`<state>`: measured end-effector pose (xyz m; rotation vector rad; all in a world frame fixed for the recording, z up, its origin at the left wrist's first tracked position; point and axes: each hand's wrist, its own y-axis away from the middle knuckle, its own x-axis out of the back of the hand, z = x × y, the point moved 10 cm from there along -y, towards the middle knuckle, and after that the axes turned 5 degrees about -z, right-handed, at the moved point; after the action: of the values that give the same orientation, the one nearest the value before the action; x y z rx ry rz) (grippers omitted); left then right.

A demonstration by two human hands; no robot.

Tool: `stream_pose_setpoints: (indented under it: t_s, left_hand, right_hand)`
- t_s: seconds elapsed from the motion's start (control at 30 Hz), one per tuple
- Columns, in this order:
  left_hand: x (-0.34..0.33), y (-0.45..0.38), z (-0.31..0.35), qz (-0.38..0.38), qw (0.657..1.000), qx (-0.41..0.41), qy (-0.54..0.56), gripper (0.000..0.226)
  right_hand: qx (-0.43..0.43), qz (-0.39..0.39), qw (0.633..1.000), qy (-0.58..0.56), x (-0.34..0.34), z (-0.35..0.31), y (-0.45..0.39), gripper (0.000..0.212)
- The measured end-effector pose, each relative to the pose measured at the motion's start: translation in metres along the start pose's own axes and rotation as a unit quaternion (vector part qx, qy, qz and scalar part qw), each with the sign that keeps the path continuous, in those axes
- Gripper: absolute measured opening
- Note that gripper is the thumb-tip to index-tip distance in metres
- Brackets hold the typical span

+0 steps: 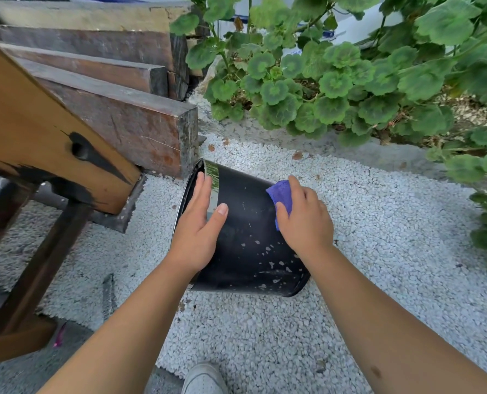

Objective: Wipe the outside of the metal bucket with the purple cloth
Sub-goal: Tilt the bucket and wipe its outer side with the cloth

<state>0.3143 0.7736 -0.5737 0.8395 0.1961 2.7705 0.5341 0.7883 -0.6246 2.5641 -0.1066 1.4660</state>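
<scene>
A black metal bucket [250, 237] lies tilted on its side on white gravel, its open mouth facing left toward the timber. White specks dot its lower wall. My left hand [198, 226] rests flat on the bucket's wall near the rim, fingers together and thumb spread, steadying it. My right hand [304, 220] presses a folded purple cloth [280, 194] against the bucket's upper right side, near its base end. Most of the cloth is hidden under my palm.
Stacked dark wooden beams [128, 120] and an orange-brown slanted post [46, 143] crowd the left. A leafy green plant [336, 81] fills the back right. White gravel [378, 237] covers the ground. My white shoe [203, 379] shows at the bottom edge.
</scene>
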Motion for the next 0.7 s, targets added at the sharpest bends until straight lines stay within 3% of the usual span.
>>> stream_pose_setpoints:
  t_s: [0.13,0.27,0.37,0.5,0.7]
  left_hand:
    - [-0.001,-0.001,0.0,0.004,1.0,-0.003,0.0,0.076]
    - [-0.003,-0.003,0.013,0.013,0.999,-0.032,0.024,0.069]
    - [-0.007,-0.003,0.016,0.005,0.997,-0.036,0.063,0.055]
    - [-0.001,0.001,0.004,0.019,0.999,-0.005,0.031,0.068]
    - [0.0,0.003,0.0,0.002,1.0,0.003,0.021,0.067]
  right_hand:
    - [-0.078,0.045,0.96,-0.264,0.018,-0.004,0.002,0.058]
    - [0.058,0.075,0.986,-0.14,0.034,-0.097,0.029,0.052]
    - [0.098,0.083,0.99,-0.048,0.021,-0.118,0.043,0.045]
    - [0.06,0.074,0.993,-0.068,-0.001,-0.074,0.042,0.04]
    - [-0.068,0.059,0.995,-0.041,-0.014,0.021,0.041,0.042]
